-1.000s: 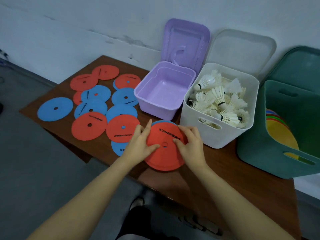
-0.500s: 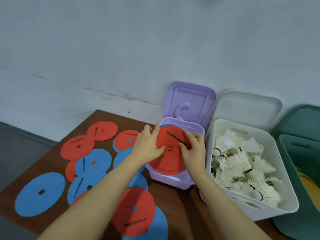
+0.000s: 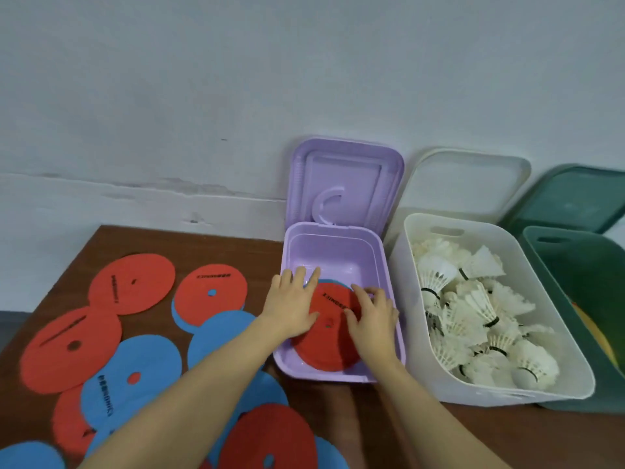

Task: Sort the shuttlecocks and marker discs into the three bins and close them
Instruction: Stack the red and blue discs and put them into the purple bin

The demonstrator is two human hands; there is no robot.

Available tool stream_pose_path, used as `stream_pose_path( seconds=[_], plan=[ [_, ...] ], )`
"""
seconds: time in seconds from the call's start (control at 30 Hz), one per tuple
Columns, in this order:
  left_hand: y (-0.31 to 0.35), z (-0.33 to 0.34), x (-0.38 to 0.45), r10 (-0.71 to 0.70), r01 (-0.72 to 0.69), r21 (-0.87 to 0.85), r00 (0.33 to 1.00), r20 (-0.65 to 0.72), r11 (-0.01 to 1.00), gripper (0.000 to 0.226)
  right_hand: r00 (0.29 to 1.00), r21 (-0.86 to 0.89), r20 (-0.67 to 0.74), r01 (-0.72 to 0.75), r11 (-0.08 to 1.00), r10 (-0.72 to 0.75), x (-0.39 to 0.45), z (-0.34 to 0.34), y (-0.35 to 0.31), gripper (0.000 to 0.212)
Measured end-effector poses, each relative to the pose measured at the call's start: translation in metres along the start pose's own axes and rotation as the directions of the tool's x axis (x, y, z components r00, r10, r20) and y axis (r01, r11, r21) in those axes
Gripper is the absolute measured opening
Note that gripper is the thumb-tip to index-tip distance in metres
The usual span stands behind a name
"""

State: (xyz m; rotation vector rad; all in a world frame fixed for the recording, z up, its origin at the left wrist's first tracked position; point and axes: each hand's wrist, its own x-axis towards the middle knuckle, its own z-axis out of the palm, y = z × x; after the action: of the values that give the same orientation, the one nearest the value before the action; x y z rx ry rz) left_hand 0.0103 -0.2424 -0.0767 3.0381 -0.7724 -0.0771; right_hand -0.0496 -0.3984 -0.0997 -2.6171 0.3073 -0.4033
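A red marker disc [image 3: 329, 348] with a blue disc [image 3: 330, 281] under it lies tilted inside the open purple bin [image 3: 338, 229]. My left hand [image 3: 291, 306] rests flat on the red disc's left part, fingers straight. My right hand [image 3: 372, 316] touches the disc's right part with bent fingertips. The white bin [image 3: 507, 231] to the right is full of white shuttlecocks [image 3: 473, 316]. Further right, the green bin [image 3: 575, 265] holds yellow discs [image 3: 600, 336]. Several red discs [image 3: 133, 282] and blue discs [image 3: 142, 367] lie spread on the brown table [image 3: 236, 245] at the left.
All three lids stand open against the wall: purple lid [image 3: 345, 177], white lid [image 3: 466, 184], green lid [image 3: 575, 198]. The bins stand side by side, touching. The table's left edge drops to a grey floor [image 3: 13, 319].
Both hands have carried the red and blue discs up from the table's front edge and lowered them into the purple bin. The camera has tilted up toward the wall.
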Motion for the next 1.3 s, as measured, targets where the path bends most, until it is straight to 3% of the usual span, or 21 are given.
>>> stream_pose_path(
  seconds=[0.17, 0.53, 0.67, 0.77, 0.9, 1.0, 1.17, 1.3],
  plan=[
    [-0.010, -0.005, -0.020, -0.082, 0.065, -0.134, 0.989, -0.126, 0.989, 0.070, 0.999, 0.043, -0.015, 0.049, 0.998, -0.048, -0.008, -0.005, -0.006, 0.041],
    [0.006, -0.021, -0.141, -0.274, 0.147, -0.326, 0.880, -0.388, 0.934, 0.056, 0.932, 0.252, -0.080, 0.361, 0.898, -0.353, -0.085, -0.039, -0.031, 0.033],
    [0.020, 0.008, -0.198, -0.431, 0.276, -0.447, 0.853, -0.295, 0.851, 0.050, 0.903, 0.389, -0.079, 0.417, 0.821, -0.421, -0.134, -0.038, -0.024, 0.026],
    [0.029, 0.026, -0.226, -0.487, 0.380, -0.444, 0.860, -0.154, 0.812, 0.052, 0.906, 0.382, -0.005, 0.393, 0.836, -0.423, -0.163, -0.032, -0.013, 0.027],
    [0.033, 0.054, -0.244, -0.437, 0.472, -0.291, 0.881, 0.181, 0.832, 0.068, 0.909, 0.222, 0.286, 0.244, 0.944, -0.303, -0.188, -0.017, 0.016, 0.039],
    [0.038, 0.068, -0.250, -0.394, 0.483, -0.271, 0.861, 0.321, 0.833, 0.076, 0.868, 0.078, 0.468, 0.149, 0.986, -0.168, -0.206, -0.008, 0.037, 0.058],
    [0.040, 0.086, -0.252, -0.404, 0.530, -0.302, 0.827, 0.391, 0.792, 0.076, 0.813, 0.017, 0.577, 0.080, 0.997, -0.075, -0.234, 0.004, 0.055, 0.065],
    [0.047, 0.098, -0.257, -0.448, 0.542, -0.394, 0.839, 0.309, 0.742, 0.076, 0.856, 0.112, 0.516, -0.038, 0.993, -0.026, -0.240, 0.011, 0.045, 0.064]
  ],
)
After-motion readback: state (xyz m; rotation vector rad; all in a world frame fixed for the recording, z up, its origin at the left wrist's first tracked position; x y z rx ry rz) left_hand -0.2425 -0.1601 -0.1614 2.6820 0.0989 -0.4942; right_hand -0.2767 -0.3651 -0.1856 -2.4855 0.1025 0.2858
